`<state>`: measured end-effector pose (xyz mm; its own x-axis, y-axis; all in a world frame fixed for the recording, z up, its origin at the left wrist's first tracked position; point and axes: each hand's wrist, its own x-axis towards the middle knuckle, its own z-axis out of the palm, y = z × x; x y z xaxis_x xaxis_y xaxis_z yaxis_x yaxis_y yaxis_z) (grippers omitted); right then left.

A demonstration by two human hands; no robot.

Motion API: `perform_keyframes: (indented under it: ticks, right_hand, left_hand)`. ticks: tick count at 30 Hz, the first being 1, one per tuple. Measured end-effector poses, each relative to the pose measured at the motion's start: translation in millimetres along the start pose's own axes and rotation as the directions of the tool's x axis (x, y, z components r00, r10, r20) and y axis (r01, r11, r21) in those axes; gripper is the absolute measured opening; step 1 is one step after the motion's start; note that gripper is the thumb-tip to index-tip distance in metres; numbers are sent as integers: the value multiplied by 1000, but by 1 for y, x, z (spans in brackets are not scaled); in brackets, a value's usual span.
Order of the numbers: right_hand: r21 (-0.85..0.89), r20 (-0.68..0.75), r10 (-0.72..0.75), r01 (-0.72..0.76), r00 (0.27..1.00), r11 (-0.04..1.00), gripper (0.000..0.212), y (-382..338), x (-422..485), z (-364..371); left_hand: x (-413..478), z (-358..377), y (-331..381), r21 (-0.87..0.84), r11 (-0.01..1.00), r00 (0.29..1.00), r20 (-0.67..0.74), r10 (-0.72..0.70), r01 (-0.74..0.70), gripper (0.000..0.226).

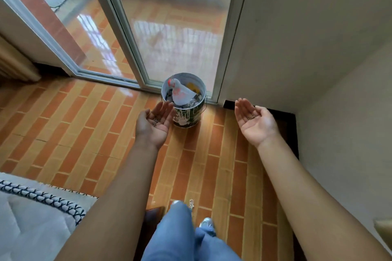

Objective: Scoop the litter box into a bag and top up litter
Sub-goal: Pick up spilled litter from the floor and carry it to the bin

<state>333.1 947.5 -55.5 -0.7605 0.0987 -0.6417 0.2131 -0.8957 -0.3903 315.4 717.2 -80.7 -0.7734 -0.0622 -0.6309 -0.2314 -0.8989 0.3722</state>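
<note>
The left hand [156, 122] lies palm up, fingers relaxed, just left of the bucket [187, 117], with its fingertips almost at the rim. A few dark grains [156, 122] (litter, probably) sit loose in the palm. Inside the bucket a white bag [182, 93] rests on other rubbish. The right hand [255, 121] is well to the bucket's right, also palm up and uncurled, carrying a few grains. The bucket stands ahead between them, nearer the left, so that side likely tips in first. No litter box shows.

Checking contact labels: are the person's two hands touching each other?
Apart. The head view shows the left hand and right hand palm-up, with floor tiles and part of the bucket between them.
</note>
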Motion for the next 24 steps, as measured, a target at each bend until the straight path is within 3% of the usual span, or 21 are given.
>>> perform_keyframes:
  ticks: [11,17,24]
  right_hand:
    - [-4,-36,33,-33,999,999,37,-11,157,101]
    - [-9,-49,72,-72,996,997,39,-13,232,145]
    - [-85,-52,107,-111,993,990,32,-18,294,173]
  left_hand:
    - [168,72,48,29,999,1000,-4,-31,31,38]
    - [250,112,71,95,992,996,31,-84,81,55]
    - [303,122,70,119,988,995,-32,-100,103,34]
